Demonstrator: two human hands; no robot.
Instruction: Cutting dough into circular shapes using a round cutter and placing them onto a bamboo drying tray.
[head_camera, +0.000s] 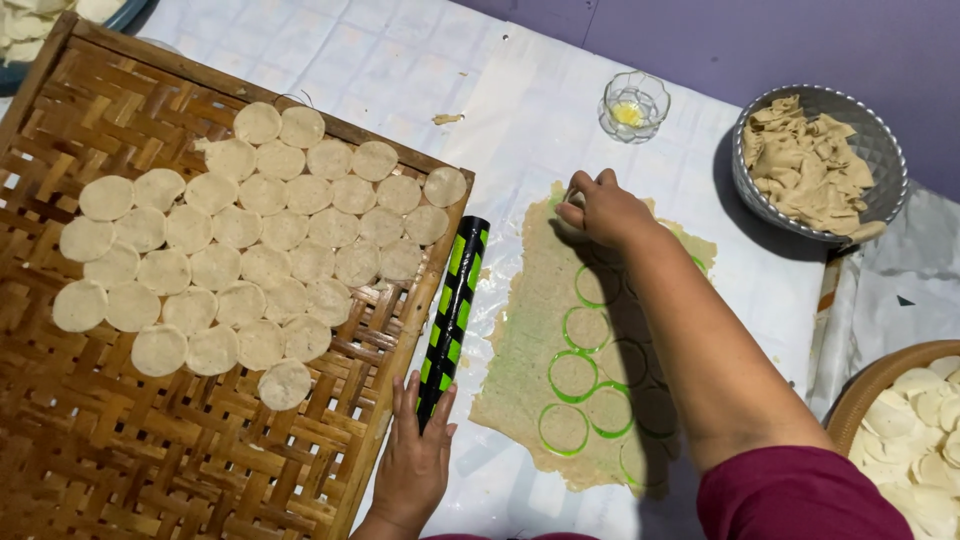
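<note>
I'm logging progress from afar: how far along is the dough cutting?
Done: rows of pale round dough discs lie on the woven bamboo tray, and the flat rolled dough sheet shows about ten cut circles. In hand: the right hand presses at the sheet's far end; the left hand rests on the black-and-green rolling pin. Left: the sheet's uncut left strip.

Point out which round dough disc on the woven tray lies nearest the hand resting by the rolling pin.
The lone disc at the tray's lower edge, below the rows, closest to the left hand.
</note>
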